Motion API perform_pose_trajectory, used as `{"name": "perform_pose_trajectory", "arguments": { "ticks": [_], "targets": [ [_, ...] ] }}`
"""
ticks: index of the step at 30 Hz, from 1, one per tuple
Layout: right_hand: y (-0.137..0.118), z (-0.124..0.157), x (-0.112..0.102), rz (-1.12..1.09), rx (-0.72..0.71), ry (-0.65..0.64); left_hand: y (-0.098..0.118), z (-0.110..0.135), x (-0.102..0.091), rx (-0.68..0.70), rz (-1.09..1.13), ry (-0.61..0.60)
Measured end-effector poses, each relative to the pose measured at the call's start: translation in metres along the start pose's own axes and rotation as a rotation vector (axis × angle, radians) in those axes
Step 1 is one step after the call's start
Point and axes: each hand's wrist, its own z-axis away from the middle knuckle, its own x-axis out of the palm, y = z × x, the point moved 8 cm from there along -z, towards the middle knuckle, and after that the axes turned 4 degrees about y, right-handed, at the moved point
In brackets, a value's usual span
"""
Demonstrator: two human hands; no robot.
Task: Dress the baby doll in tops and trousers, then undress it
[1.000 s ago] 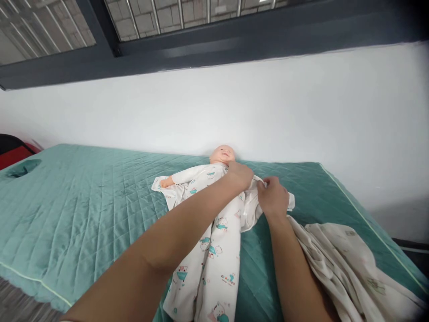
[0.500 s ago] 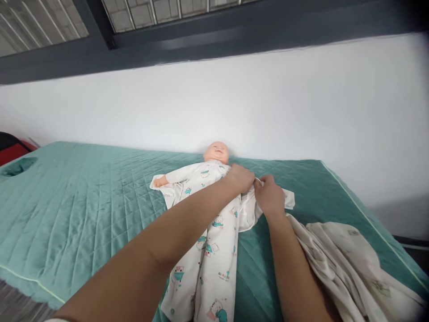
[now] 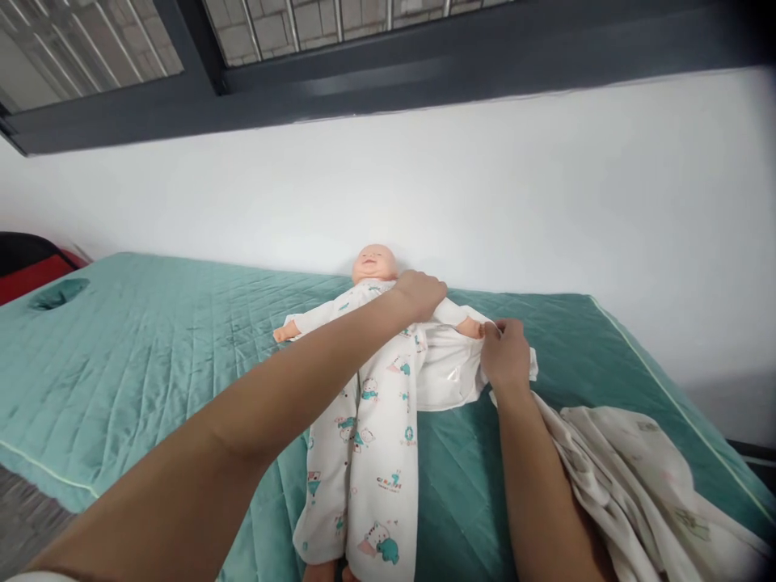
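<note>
A baby doll point(image 3: 374, 265) lies on its back on a green quilted bed point(image 3: 151, 356), head toward the white wall. It wears a white printed sleepsuit point(image 3: 369, 436). My left hand point(image 3: 419, 294) rests closed on the doll's chest near the collar, gripping the suit. My right hand point(image 3: 507, 352) pinches the suit's sleeve cuff beside the doll's small hand point(image 3: 471, 327), which pokes out of the sleeve. The doll's other arm point(image 3: 291, 330) lies stretched out to the left.
A crumpled cream printed cloth point(image 3: 636, 477) lies on the bed under my right forearm. The wall runs along the far edge of the bed. A round hole point(image 3: 59, 294) sits in the bed's left end, with a red and black object point(image 3: 30, 263) beyond.
The doll's hand has come out through the sleeve on the right. My right hand moved outward to the cuff; my left hand shifted up toward the collar.
</note>
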Motion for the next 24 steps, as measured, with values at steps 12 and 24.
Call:
{"name": "perform_pose_trajectory", "arguments": {
  "ticks": [12, 24],
  "targets": [
    [0.025, -0.008, 0.008, -0.610, 0.251, -0.013, 0.001, 0.011, -0.001, 0.017, 0.008, -0.038],
    [0.025, 0.001, 0.021, -0.845, 0.558, -0.079, 0.021, 0.002, 0.021, 0.025, 0.131, 0.022]
  ]
}}
